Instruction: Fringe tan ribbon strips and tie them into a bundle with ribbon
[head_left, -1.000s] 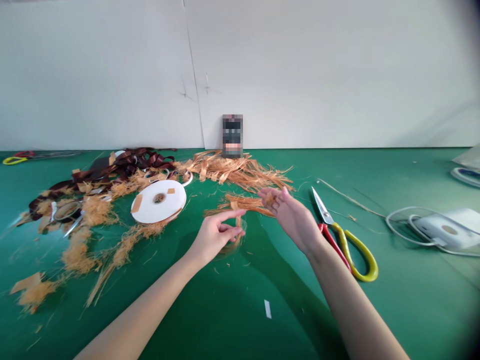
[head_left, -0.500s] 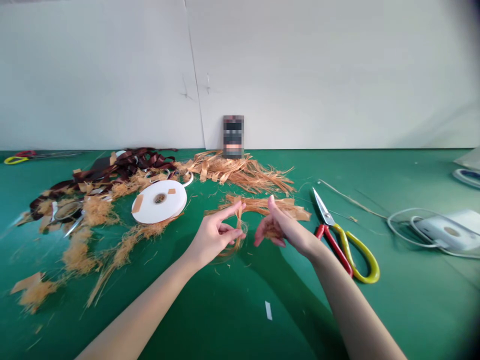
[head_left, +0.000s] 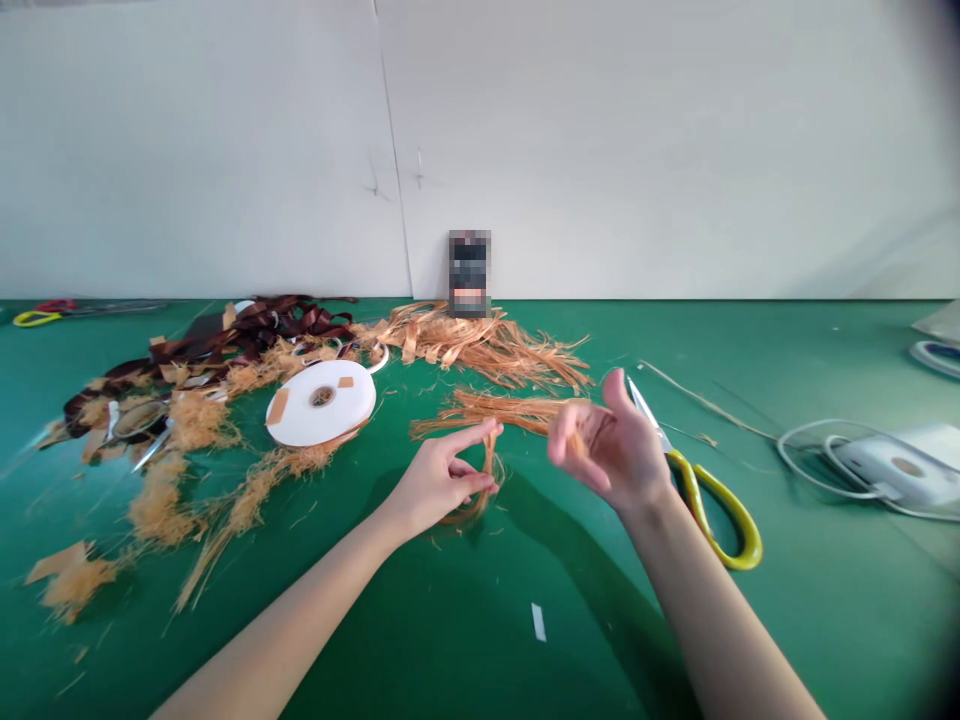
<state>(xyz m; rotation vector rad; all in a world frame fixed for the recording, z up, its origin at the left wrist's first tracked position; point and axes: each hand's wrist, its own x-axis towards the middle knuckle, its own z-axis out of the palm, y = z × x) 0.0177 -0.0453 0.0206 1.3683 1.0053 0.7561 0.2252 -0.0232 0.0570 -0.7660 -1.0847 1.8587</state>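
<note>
Two bare hands are busy over a green table [head_left: 420, 640], and I can see them both from where I stand. The left hand [head_left: 439, 480] has hold of a thin tan strip [head_left: 489, 458]. One bit of the strip is up by the pointing finger and one bit is lower, by the thumb. Below the fingers, the strip bends round in a loop under the hand.

The right hand [head_left: 619, 450] is near it, not touching it. Its palm is turned up, its thumb sticks up, and its fingers are bent. Some tan stuff shows by those fingers, but I cannot tell if the hand grips it.

Just behind the hands lies a bunch of tan strands [head_left: 502, 410]. Farther back is a bigger, messy heap of tan strips [head_left: 480, 345]. To the left sits a round white reel [head_left: 300, 420], with tan fluff [head_left: 199, 420] and shiny dark brown ribbon [head_left: 202, 340] beside it.

Big scissors [head_left: 733, 500] lie by the right hand, which hides part of them. Their yellow handle is easy to see. A small white slip [head_left: 538, 622] lies nearer the front. Far right is a white box [head_left: 930, 460] with a pale cord.
</note>
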